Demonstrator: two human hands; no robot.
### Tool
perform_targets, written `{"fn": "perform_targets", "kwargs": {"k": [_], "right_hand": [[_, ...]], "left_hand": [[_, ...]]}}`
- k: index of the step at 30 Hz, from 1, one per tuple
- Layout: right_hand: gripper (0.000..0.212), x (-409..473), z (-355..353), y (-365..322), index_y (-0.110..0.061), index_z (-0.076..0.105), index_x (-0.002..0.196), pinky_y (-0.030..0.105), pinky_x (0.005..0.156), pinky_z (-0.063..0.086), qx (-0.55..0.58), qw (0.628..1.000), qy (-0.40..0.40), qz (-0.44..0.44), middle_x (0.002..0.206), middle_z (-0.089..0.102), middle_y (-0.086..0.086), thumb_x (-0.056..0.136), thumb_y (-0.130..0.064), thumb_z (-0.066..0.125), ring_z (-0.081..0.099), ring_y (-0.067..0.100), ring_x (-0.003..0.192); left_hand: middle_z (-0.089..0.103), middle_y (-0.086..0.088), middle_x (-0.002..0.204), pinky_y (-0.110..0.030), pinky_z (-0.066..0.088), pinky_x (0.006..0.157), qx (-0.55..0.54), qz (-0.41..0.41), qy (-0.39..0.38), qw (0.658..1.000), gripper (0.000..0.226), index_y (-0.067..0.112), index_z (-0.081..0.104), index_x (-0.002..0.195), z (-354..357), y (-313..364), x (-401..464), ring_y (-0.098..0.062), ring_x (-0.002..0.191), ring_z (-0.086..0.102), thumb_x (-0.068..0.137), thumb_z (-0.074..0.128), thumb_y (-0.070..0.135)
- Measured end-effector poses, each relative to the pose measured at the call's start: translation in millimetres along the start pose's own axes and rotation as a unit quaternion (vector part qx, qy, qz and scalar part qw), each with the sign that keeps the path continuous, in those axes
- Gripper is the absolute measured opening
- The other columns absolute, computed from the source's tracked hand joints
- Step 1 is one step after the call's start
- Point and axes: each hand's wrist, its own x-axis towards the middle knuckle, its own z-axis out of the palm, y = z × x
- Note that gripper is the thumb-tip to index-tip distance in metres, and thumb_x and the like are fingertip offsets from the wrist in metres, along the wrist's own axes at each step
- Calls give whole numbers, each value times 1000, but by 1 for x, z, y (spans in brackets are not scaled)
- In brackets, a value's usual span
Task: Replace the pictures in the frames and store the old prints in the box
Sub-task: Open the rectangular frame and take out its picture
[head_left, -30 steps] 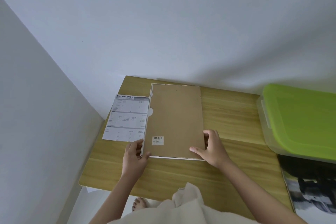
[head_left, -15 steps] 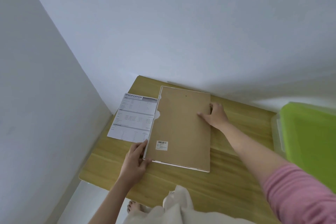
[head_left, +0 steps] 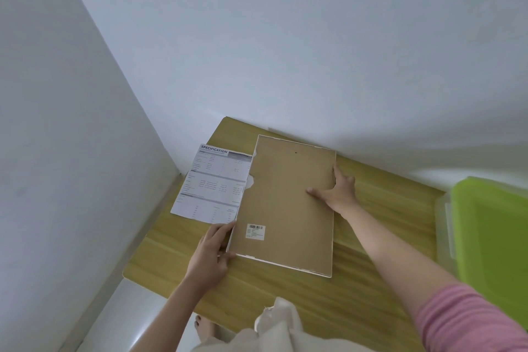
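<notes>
Wooden table (head_left: pixel 371 280) in a white corner, head view: a picture frame (head_left: pixel 285 203) lies face down, brown backing up.

Its long axis runs away from the person. Left hand (head_left: pixel 210 254) pinches the near-left corner; right hand (head_left: pixel 338 190) rests flat, fingers spread, on the right edge. A sheet (head_left: pixel 213 183) headed "SPECIFICATION" sits just left; a barcode sticker (head_left: pixel 255 231) is too small to read. Green-lidded box (head_left: pixel 491 237) stands far right.
</notes>
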Motion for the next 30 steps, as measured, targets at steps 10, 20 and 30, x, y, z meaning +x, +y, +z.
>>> {"fn": "perform_targets", "kwargs": {"k": [10,20,30], "right_hand": [[88,-25,36,-1,-17,27,143,42,97,33,-225,959,162,-56,126,38,13,77,-71,48,37,33,115],[67,-89,70,6,-17,21,148,55,113,7,-304,935,71,-167,157,9,15,91,-52,22,4,33,145],[62,-132,86,13,-40,10,148,54,113,-1,-310,928,17,-206,160,-3,4,89,-59,17,-9,29,146]], "left_hand": [[43,24,120,-32,52,84,5,-9,1,1000,72,32,40,137,1,3,-1,-8,101,51,76,64,1],[43,23,119,-33,53,82,10,-10,4,1000,73,32,39,138,0,4,-2,-8,98,53,76,65,3],[43,22,118,-33,54,82,-1,-14,-2,1000,72,33,40,137,-3,9,-3,-11,96,55,77,65,2]]}}
